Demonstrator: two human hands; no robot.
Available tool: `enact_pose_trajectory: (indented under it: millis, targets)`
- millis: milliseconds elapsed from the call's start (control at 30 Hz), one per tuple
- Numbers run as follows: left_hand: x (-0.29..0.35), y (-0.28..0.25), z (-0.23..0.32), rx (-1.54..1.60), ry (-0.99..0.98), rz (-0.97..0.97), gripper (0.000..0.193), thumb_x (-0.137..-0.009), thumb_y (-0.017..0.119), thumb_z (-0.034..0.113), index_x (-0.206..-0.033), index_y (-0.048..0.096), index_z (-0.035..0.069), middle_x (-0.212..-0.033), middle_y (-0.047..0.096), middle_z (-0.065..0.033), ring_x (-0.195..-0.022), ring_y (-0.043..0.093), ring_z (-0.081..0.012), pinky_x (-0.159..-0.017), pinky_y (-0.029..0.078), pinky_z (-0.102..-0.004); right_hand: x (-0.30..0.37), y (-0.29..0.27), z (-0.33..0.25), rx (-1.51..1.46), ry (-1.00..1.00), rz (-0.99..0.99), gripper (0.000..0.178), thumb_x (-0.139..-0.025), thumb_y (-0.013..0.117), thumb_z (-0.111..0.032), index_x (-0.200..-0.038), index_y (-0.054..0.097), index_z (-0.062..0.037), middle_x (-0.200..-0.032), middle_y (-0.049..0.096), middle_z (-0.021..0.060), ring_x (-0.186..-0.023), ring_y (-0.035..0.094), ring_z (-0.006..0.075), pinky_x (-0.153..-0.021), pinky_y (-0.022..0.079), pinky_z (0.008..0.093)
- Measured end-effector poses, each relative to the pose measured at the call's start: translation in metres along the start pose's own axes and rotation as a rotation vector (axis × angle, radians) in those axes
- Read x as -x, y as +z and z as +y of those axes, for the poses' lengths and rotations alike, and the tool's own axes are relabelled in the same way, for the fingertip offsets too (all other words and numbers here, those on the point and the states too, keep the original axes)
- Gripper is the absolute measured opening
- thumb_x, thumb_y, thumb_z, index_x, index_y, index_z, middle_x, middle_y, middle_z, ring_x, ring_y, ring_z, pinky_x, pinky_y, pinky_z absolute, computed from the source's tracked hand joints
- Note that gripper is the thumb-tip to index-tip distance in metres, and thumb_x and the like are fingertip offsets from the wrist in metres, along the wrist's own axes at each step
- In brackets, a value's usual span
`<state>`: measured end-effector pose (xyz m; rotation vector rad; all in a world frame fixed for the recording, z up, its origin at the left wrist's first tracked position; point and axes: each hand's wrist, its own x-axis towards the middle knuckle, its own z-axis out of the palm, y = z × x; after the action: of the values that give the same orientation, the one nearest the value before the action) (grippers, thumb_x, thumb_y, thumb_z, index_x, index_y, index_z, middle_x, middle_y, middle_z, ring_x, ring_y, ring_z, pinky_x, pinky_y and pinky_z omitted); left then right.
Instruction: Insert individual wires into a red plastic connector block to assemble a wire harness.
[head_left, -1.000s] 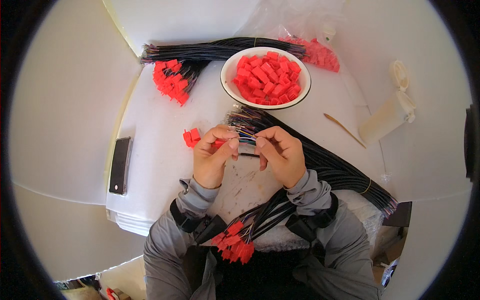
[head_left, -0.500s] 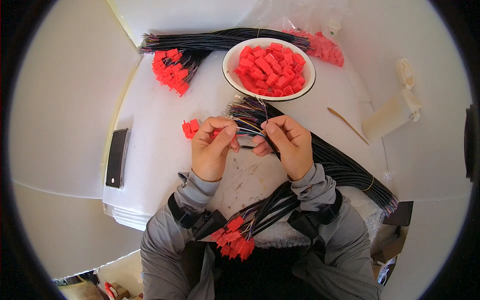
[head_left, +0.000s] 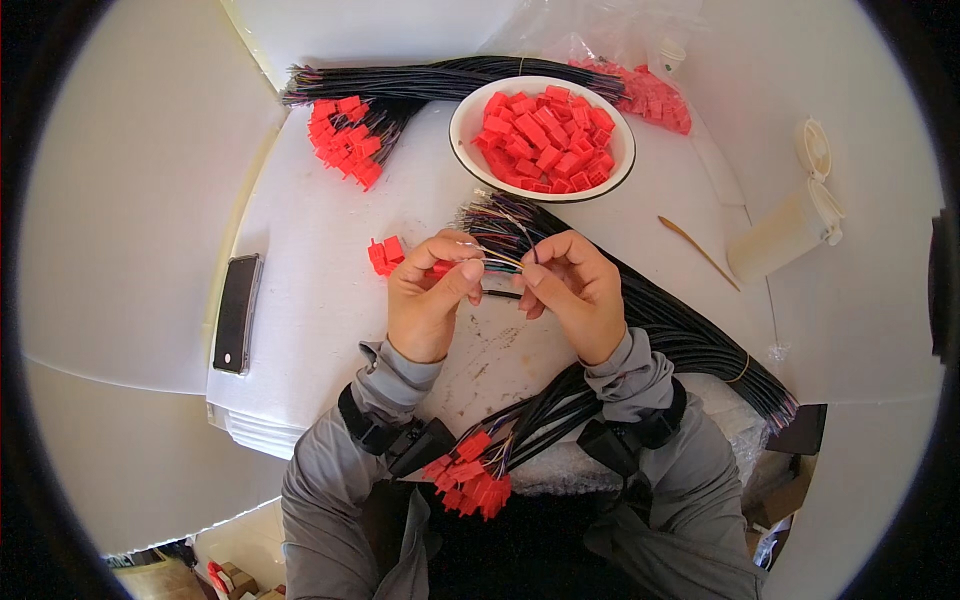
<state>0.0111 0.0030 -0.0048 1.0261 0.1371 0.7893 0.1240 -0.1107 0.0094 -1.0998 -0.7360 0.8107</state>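
Note:
My left hand (head_left: 428,298) pinches a small red plastic connector (head_left: 443,268) between thumb and fingers at the middle of the white table (head_left: 320,290). My right hand (head_left: 572,288) holds thin coloured wires (head_left: 497,258) coming out of a black cable and brings their tips against the connector. Behind the hands lies a large bundle of black cables (head_left: 660,320) with bare coloured ends (head_left: 500,215). A white bowl (head_left: 480,105) full of red connectors stands further back.
Two loose red connectors (head_left: 385,253) lie left of my hands. A finished bundle with red connectors (head_left: 345,135) lies at the back left; another (head_left: 470,480) hangs in my lap. A black phone (head_left: 238,312) rests on the left edge. A white container (head_left: 785,235) and wooden stick (head_left: 698,250) lie right.
The view has shifted slightly, so the table sits lower in the picture. My hands stay together on the connector and wires, the fingers regripping a little.

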Motion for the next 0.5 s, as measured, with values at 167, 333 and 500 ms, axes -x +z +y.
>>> enact_pose_trajectory:
  millis: [167,333,500]
  targets:
    - [0.0008,0.0,0.0011,-0.044,0.01,-0.024,0.011,-0.075,0.06,0.002,-0.085,0.058,0.003,-0.093,0.05,-0.0071,-0.066,0.049,-0.0098,-0.056,0.04,-0.0218,-0.0012,0.0009,0.0008,0.071,-0.144,-0.036,0.01,-0.08,0.054,-0.004,-0.087,0.048,-0.0031,-0.074,0.048,0.001,-0.057,0.049,0.0054,-0.05,0.041,0.0179]
    - [0.0017,0.0011,0.0016,-0.068,0.026,-0.041,0.011,-0.074,0.061,0.002,-0.085,0.058,0.003,-0.093,0.049,-0.0065,-0.069,0.049,-0.0094,-0.056,0.041,-0.0214,-0.0048,-0.0007,0.0062,0.158,-0.226,-0.03,0.01,-0.078,0.055,-0.001,-0.085,0.048,-0.0023,-0.078,0.047,0.0012,-0.058,0.047,0.0046,-0.049,0.04,0.0172]
    - [0.0014,0.002,0.0018,-0.102,0.035,-0.054,0.01,-0.074,0.06,0.002,-0.084,0.059,0.002,-0.094,0.049,-0.0068,-0.069,0.049,-0.0098,-0.057,0.041,-0.0218,-0.0044,-0.0015,0.0068,0.241,-0.306,-0.032,0.009,-0.077,0.055,-0.001,-0.084,0.049,-0.002,-0.076,0.047,0.0009,-0.058,0.046,0.0035,-0.047,0.039,0.0166]
